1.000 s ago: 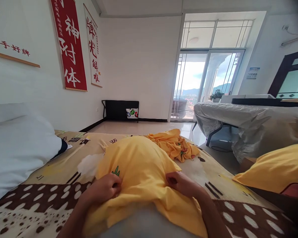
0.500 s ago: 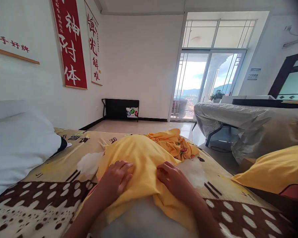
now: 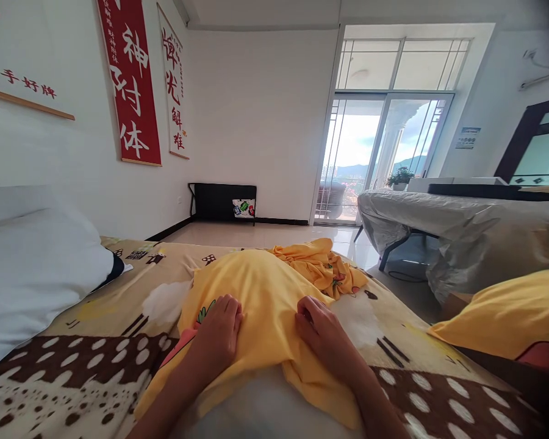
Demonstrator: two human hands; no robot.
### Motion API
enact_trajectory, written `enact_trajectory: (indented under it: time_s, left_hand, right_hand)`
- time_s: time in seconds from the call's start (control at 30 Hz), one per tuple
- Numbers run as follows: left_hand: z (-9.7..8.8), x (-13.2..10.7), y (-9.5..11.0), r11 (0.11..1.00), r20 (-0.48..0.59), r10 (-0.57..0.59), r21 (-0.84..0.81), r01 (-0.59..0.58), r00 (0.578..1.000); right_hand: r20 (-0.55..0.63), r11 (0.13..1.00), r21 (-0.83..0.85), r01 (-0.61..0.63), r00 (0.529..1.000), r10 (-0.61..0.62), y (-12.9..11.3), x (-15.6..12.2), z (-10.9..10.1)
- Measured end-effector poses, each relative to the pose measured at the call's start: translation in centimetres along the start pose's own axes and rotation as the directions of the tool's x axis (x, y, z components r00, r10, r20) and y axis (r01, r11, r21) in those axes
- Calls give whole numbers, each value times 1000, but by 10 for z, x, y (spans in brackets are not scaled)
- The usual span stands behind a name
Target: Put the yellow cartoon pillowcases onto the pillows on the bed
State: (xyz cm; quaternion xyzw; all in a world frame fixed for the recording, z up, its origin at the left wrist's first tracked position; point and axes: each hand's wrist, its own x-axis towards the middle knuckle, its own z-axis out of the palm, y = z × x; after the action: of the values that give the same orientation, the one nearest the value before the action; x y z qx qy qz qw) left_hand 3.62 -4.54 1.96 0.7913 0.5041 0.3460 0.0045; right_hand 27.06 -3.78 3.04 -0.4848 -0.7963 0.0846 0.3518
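A white pillow (image 3: 265,414) lies in front of me on the bed, partly inside a yellow pillowcase (image 3: 260,292) with a carrot print. My left hand (image 3: 219,335) rests on the left side of the case, fingers curled and pressing on the cloth. On the right side my right hand (image 3: 322,332) has its fingers bent, pinching the yellow fabric. The bare white end of the pillow shows between my forearms.
A patterned brown and beige bedsheet (image 3: 73,366) covers the bed. A white pillow (image 3: 32,268) lies at the left, a crumpled yellow cloth (image 3: 322,268) beyond, a yellow-cased pillow (image 3: 507,317) at the right. A plastic-covered table (image 3: 462,225) stands right of the bed.
Both hands moved from gripping the case's lower edge up onto the pillow. The yellow case has slid further down toward me, and more of its carrot print shows at the left.
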Motion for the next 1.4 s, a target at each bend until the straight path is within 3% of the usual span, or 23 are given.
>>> enact_trajectory:
  time_s: [0.23, 0.33, 0.4, 0.47, 0.6, 0.73, 0.83, 0.93, 1.0, 1.03, 1.1, 1.17, 1.2, 1.27, 1.4]
  left_hand:
    - [-15, -8, 10, 995, -165, 14, -94, -30, 986]
    - [-20, -11, 10, 992, -286, 24, -108, -58, 958]
    - [-21, -12, 9, 989, -307, -32, -148, -15, 951]
    - [-19, -11, 7, 980, -280, -120, -187, 69, 952]
    - [-8, -5, 2, 969, -202, -200, -185, 164, 959]
    - [-2, -3, 6, 985, -22, -144, -97, 141, 989]
    - [-9, -14, 15, 997, 72, -67, -43, 70, 995]
    - [-18, -27, 21, 999, -123, -19, -27, 16, 992]
    - [-18, -29, 20, 1000, -197, -19, -25, 14, 980]
    - [-15, -27, 18, 999, -141, -34, -17, 31, 989]
    - [-5, -17, 15, 995, 139, -79, 66, 71, 987]
    - [3, -7, 16, 976, 381, -137, 207, 60, 915]
    - [4, -4, 18, 965, 436, -150, 258, 36, 888]
    - [-5, -5, 28, 955, 457, -148, 295, 8, 877]
    - [-46, -29, 53, 966, 476, -148, 259, 23, 867]
  right_hand:
    - [-47, 983, 179, 30, 999, -22, 1, -1, 0]
    - [-66, 982, 153, 108, 993, -99, -4, -5, -6]
    - [-93, 978, 106, 179, 981, -170, -8, -8, -10]
    - [-121, 976, 90, 198, 975, -187, -10, -10, -10]
    - [-129, 988, 139, 60, 991, -42, -5, -6, 2]
    - [-183, 974, 225, 1, 982, 41, 1, 3, 11]
    - [-195, 949, 314, 3, 979, 62, -5, -2, 3]
    - [-113, 933, 360, 8, 993, 35, -17, -14, -8]
    - [49, 945, 327, 7, 999, -24, -22, -16, -8]
    - [146, 958, 287, 7, 988, -51, -23, -15, -5]
    - [312, 985, 175, 1, 949, -56, -21, -9, 7]
    - [382, 998, 65, -8, 924, -17, -16, -1, 17]
    - [393, 1000, 26, -13, 920, 2, -15, 0, 19]
    - [394, 999, -36, -6, 919, 20, -18, -4, 14]
    - [448, 996, -81, 29, 894, 11, -39, -36, -22]
